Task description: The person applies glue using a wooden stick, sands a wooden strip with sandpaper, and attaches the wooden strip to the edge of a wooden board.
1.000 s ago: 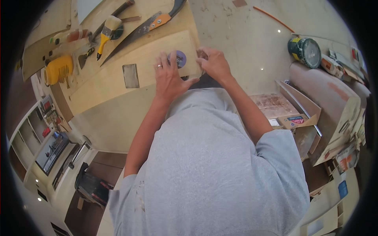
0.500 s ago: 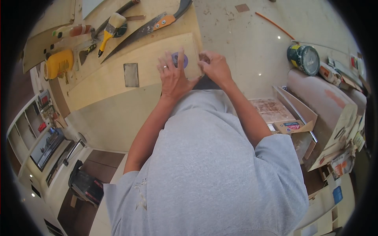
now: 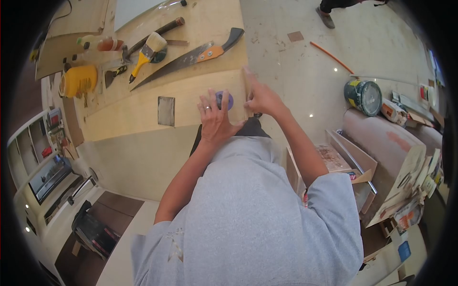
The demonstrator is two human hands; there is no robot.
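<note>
My left hand (image 3: 217, 119) lies on a pale wooden board (image 3: 191, 95) with its fingers spread. Partly under those fingers is a round purple disc (image 3: 230, 101) whose kind I cannot make out. At the board's right end, my right hand (image 3: 263, 98) has its index finger stretched along the end edge, slightly blurred. Its thumb is apart from that finger, and the other fingers are curled. I see nothing held in it. A grey rectangular piece (image 3: 166, 111) lies on the board, left of my left hand.
Behind the board lie a handsaw (image 3: 191, 59), a paintbrush (image 3: 145, 55), a hammer (image 3: 157, 35) and a putty knife (image 3: 113, 75). A yellow container (image 3: 78, 81) stands at left. A dark bucket (image 3: 363, 97) is at right. Another person's foot (image 3: 326, 18) shows at top right.
The view has tilted, so the bench sits lower in it. My right hand's index finger has stretched out from a pinch at the board's end. Another person's foot has come into view.
</note>
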